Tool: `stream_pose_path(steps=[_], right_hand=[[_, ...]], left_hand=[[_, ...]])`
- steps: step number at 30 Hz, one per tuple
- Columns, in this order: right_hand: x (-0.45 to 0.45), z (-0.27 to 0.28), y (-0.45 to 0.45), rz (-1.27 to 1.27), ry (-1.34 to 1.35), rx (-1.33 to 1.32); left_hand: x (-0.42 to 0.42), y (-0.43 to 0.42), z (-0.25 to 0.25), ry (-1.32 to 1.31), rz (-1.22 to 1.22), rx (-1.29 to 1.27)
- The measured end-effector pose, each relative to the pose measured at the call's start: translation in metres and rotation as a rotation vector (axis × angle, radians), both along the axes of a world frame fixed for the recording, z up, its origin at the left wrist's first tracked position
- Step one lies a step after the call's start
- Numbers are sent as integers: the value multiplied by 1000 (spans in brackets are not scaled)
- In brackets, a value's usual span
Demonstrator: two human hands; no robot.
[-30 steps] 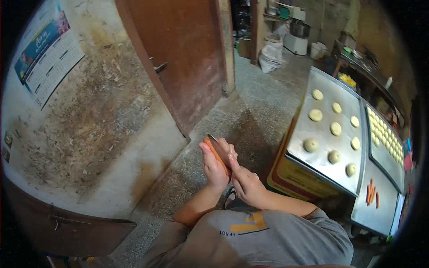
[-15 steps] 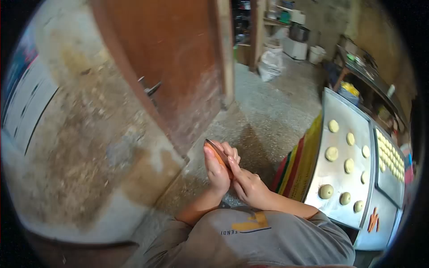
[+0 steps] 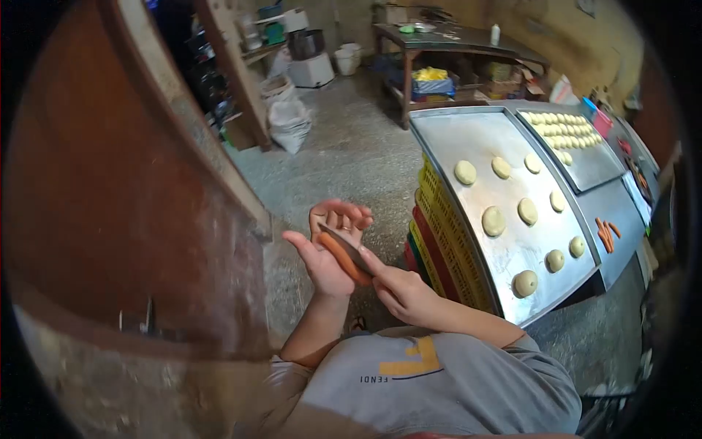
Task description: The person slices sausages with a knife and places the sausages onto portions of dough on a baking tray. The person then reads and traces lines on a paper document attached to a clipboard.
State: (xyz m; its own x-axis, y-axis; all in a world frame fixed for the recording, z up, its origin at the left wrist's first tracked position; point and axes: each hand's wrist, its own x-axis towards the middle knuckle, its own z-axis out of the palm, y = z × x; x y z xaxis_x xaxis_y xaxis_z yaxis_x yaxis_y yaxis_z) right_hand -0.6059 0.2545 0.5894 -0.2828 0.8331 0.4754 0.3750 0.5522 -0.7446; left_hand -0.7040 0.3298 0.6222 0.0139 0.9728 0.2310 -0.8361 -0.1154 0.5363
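The left hand (image 3: 327, 269) was turned palm up and spread wide, its thumb standing away and its fingers loosely bent above the palm. A sausage (image 3: 338, 256) lay lengthwise across that palm, held up over the floor (image 3: 351, 172) in front of the person's grey shirt (image 3: 395, 402). The right hand (image 3: 404, 295) was closed around a knife (image 3: 350, 250), forefinger stretched along the blade, which lay along the sausage; whether it had cut in could not be told.

To the right, a large metal tray (image 3: 504, 252) rested on a stack of crates (image 3: 436, 194) and bore nine spaced dough rounds (image 3: 493, 221), the nearest three plumper and dimpled. Beyond it, a smaller tray (image 3: 599, 170) held rows of little dough balls (image 3: 559, 130). More sausages (image 3: 605, 235) lay together on the grey tabletop (image 3: 620, 210) beside the large tray. A brown door (image 3: 88, 183) stood to the left, and a white sack (image 3: 289, 124) sat on the floor farther back
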Motion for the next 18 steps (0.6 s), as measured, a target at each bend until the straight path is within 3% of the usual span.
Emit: stream_pose_path(steps=[3,9,18], right_hand=[[-9,-9,33,-121,-4,29],[-9,-21,73,-396,-70,5],[31,-22,106,-597,-132,-26]], left_hand=[[1,48,-21,36,-235,243],[27,112,-32,-93,-628,260],[97,148,-26,-123,-765,277]])
